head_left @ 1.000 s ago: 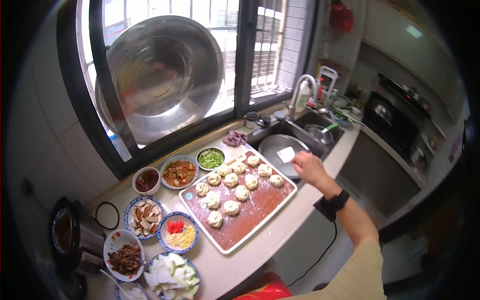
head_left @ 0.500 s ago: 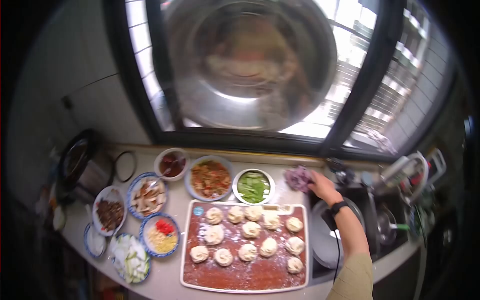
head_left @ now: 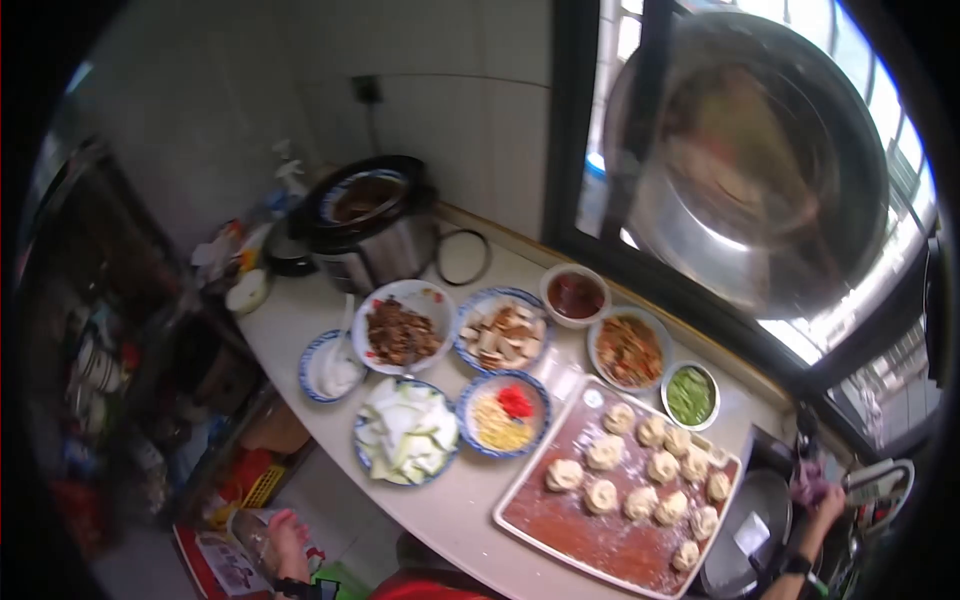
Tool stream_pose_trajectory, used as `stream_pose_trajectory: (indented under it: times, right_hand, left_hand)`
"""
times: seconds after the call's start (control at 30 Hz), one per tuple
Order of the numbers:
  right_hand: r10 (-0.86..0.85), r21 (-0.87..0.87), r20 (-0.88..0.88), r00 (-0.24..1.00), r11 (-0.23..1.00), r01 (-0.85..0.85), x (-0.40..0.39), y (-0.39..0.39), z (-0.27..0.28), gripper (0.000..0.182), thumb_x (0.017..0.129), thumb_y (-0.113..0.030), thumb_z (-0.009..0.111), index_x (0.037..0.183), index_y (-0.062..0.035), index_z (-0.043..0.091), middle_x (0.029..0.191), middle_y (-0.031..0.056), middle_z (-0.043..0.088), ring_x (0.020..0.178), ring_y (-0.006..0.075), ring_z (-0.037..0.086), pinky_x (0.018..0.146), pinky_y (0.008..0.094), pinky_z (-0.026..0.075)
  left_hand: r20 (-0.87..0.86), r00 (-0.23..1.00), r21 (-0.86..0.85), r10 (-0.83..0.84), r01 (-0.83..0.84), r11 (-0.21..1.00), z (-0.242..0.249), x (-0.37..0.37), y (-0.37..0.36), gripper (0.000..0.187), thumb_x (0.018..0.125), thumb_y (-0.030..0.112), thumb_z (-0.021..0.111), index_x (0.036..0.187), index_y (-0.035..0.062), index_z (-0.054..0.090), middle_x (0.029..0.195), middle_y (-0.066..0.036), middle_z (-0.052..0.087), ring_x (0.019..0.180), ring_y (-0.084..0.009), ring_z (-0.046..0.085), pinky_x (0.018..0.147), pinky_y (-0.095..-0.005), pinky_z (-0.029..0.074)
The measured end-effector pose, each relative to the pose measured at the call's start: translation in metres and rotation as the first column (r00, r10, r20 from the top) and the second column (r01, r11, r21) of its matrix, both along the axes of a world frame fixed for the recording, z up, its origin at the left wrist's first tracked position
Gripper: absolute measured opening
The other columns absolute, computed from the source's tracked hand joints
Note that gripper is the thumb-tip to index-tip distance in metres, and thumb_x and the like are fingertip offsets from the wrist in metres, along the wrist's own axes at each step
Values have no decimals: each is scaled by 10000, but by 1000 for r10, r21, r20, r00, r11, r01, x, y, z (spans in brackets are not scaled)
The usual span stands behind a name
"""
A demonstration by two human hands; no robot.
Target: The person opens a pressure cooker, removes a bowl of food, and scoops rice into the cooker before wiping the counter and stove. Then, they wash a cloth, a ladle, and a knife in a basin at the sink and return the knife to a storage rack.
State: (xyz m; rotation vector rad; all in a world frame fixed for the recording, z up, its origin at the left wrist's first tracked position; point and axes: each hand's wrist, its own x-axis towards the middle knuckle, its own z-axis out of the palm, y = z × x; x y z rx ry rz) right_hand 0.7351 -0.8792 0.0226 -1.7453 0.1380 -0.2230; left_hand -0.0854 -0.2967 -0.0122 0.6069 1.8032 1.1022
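My right hand (head_left: 828,503) is at the far lower right, over the sink edge, closed on a purple cloth (head_left: 805,482). A dark band is on that wrist. My left hand (head_left: 284,535) hangs low at the bottom left, beside a clear plastic bag (head_left: 245,545) below the counter; its grip is unclear. Between the hands lies a red board (head_left: 590,535) dusted with flour, carrying several round dough buns (head_left: 650,470).
Several bowls of chopped fillings (head_left: 405,330) stand left of the board on the white counter (head_left: 450,510). A slow cooker (head_left: 365,215) sits at the back. A large steel basin (head_left: 760,150) leans in the window. A steel pan (head_left: 745,520) with a white scraper is in the sink.
The view has swung left. My right hand, which reached from the sink to the purple cloth, now has it gathered in its fingers. My left hand has come into view low down.
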Motion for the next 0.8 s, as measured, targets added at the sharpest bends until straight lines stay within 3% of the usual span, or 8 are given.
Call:
stream_pose_trajectory:
  times: [0.03, 0.07, 0.17, 0.3, 0.4, 0.53, 0.67, 0.8]
  right_hand:
    - [15, 179, -30, 999, 984, -10, -39, 21, 49, 250, 817, -255, 507, 961, -51, 530, 918, 107, 569, 740, 173, 584, 566, 318, 495]
    - [-95, 167, 21, 995, 982, 90, -54, 16, 66, 245, 825, -253, 501, 953, -46, 524, 925, 105, 565, 767, 181, 580, 643, 325, 497]
    - [140, 30, 2, 990, 990, -140, -98, -27, 108, 273, 852, -252, 460, 1029, -51, 514, 922, 79, 574, 822, 187, 574, 693, 293, 478]
    - [159, 31, 96, 983, 986, -162, -224, 56, 175, 279, 845, -249, 462, 1016, -36, 522, 940, 82, 571, 842, 187, 569, 707, 289, 471]
    - [237, 34, 135, 962, 969, -243, -325, 153, 218, 283, 840, -246, 463, 1006, -26, 528, 953, 85, 569, 857, 186, 565, 717, 286, 466]
    - [414, 41, 147, 898, 905, -424, -451, 302, 259, 289, 834, -243, 465, 993, -11, 535, 970, 88, 566, 876, 185, 559, 731, 282, 459]
    - [765, -55, 70, 640, 644, -763, -584, 467, 293, 305, 788, -183, 465, 1015, 5, 548, 1018, 103, 568, 896, 186, 563, 781, 292, 446]
    - [973, 232, -66, 223, 232, -945, -646, 582, 240, 363, 825, -129, 496, 1162, 3, 467, 1023, 53, 556, 929, 117, 510, 804, 265, 416]
  left_hand:
    - [20, 1000, 14, 16, -16, 1000, 2, 6, 14, 171, 778, 62, 511, 944, 103, 512, 767, -49, 557, 479, -154, 513, 382, -241, 387]
    - [24, 1000, 9, 0, 0, 1000, 7, 4, 26, 173, 774, 59, 519, 943, 97, 515, 764, -50, 562, 484, -154, 520, 382, -238, 390]
    - [83, 986, 24, -146, 144, 989, -4, -13, 75, 178, 763, 46, 533, 938, 79, 520, 781, -57, 571, 524, -145, 540, 398, -231, 404]
    - [177, 944, 38, -279, 277, 960, 5, -32, 140, 184, 764, 47, 541, 948, 61, 529, 788, -58, 580, 544, -125, 543, 409, -223, 412]
    - [123, 828, 95, -547, 539, 837, 25, -37, 171, 213, 770, 69, 557, 982, 58, 541, 812, -46, 592, 578, -87, 540, 447, -195, 412]
    - [231, 498, 270, -836, 793, 547, 68, -8, 184, 273, 773, 82, 571, 1042, 66, 534, 888, -27, 593, 674, -71, 552, 530, -168, 424]
    - [191, -130, 627, -973, 779, 19, 109, 30, 166, 486, 776, 81, 594, 1227, 65, 416, 1081, -62, 536, 931, -106, 526, 726, -224, 461]
    - [197, -204, 734, -959, 679, 7, 148, 39, 154, 577, 797, 101, 592, 1294, 58, 303, 1160, -83, 488, 1065, -163, 472, 813, -261, 440]
